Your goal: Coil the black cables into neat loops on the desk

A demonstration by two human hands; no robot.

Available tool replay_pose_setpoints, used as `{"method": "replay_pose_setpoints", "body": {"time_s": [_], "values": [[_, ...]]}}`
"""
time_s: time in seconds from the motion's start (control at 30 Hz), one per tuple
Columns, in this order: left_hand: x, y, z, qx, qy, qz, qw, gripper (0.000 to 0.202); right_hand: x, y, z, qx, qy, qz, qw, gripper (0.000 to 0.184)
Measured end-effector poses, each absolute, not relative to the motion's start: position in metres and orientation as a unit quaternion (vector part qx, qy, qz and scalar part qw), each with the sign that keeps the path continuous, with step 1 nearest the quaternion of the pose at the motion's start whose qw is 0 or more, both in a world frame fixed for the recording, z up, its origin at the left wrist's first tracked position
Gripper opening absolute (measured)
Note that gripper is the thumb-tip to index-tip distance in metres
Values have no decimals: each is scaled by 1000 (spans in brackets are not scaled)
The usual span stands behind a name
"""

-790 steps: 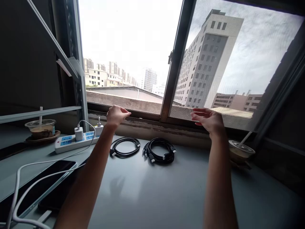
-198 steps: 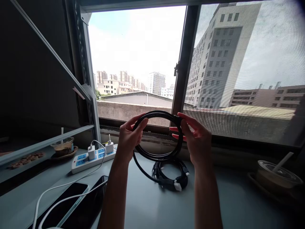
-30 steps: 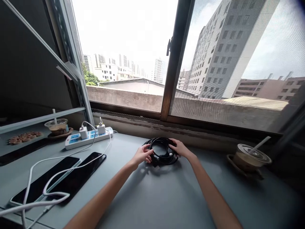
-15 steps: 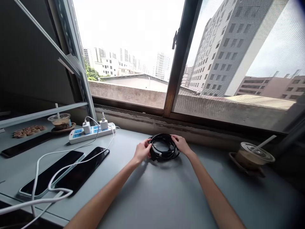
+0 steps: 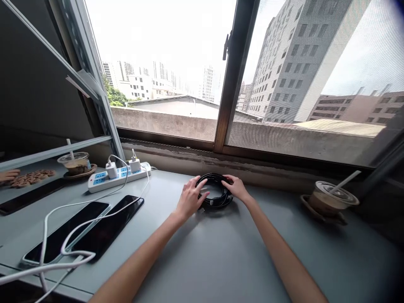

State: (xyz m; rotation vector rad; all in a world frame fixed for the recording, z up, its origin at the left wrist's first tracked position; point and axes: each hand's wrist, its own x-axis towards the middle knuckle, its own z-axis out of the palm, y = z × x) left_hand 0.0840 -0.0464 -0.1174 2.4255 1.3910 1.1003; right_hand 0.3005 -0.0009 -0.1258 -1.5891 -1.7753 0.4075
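A coil of black cables [image 5: 217, 201] lies on the grey desk [image 5: 221, 261] just below the window sill. My left hand [image 5: 190, 198] rests on the coil's left side with its fingers stretched out and spread. My right hand [image 5: 236, 188] is at the coil's right rim, fingers curled onto the cable. Both forearms reach in from the bottom edge of the head view.
A white power strip [image 5: 104, 180] with two chargers feeds white cords [image 5: 78, 206] to two phones [image 5: 66, 235] at left. Iced drinks stand at right [image 5: 333, 201] and far left [image 5: 74, 162]. Another person's hand [image 5: 8, 174] shows by wooden coasters [image 5: 33, 176]. The window frame [image 5: 229, 80] rises behind.
The coil has been set flat on the desk, a little nearer the sill. My left hand's fingers have spread over its left side, while my right hand stays on its right rim.
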Motion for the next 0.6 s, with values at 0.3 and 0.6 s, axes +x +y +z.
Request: {"method": "replay_pose_setpoints", "body": {"time_s": [0.3,0.6], "values": [[98,-58,-131,903,351,241,60,43,286,-24,-98,-708,-661,143,204,54],[103,-68,-130,901,357,241,52,40,288,-27,-92,-697,-642,212,239,21]]}}
